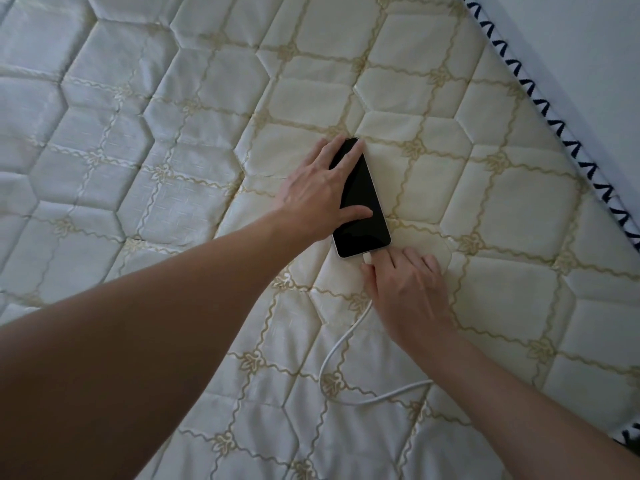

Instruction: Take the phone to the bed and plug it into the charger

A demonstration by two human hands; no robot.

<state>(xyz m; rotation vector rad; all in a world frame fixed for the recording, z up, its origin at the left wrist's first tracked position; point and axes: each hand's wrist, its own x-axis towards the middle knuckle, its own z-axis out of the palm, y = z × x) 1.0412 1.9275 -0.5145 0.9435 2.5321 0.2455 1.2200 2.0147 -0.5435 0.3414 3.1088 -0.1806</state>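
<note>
Your left arm reaches forward, bare to the wrist, and your left hand [317,190] lies flat, fingers [337,150] spread and thumb out to the side. Your right hand [403,289] sits just nearer you, palm down, its fingers pinched together at the tips, forearm angling in from the right.

A black-screened phone [360,202] lies face up on a quilted cream bed [173,133]. The left hand [320,192] rests flat across its left edge. The right hand [405,292] pinches the white charger cable [341,344] plugged into the phone's near end.
</note>
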